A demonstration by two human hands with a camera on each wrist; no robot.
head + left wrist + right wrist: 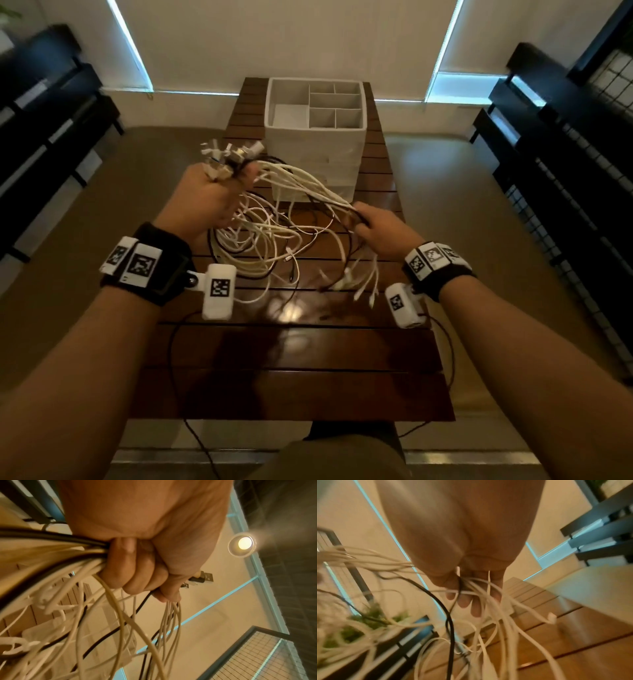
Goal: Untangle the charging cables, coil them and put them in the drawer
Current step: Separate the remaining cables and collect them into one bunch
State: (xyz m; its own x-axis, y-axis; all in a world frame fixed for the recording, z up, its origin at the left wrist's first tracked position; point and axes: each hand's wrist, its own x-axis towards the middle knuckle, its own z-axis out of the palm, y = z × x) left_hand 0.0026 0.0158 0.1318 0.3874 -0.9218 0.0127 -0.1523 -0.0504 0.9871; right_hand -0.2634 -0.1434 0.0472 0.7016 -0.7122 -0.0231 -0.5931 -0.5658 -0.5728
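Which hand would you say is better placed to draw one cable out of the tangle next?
Probably the right hand: it grips only some strands partway along, while the left hand is fisted round the plug ends of the cables, anchoring the bunch.

Cable count in the tangle of cables (274, 236) not resolvable. Connector ends above the left hand (209, 198) motion-blurred; types unreadable. Right wrist view: strands blurred, right hand (462, 568) grip partly masked by cables. White divided box (313, 137): compartment floors mostly hidden by walls.
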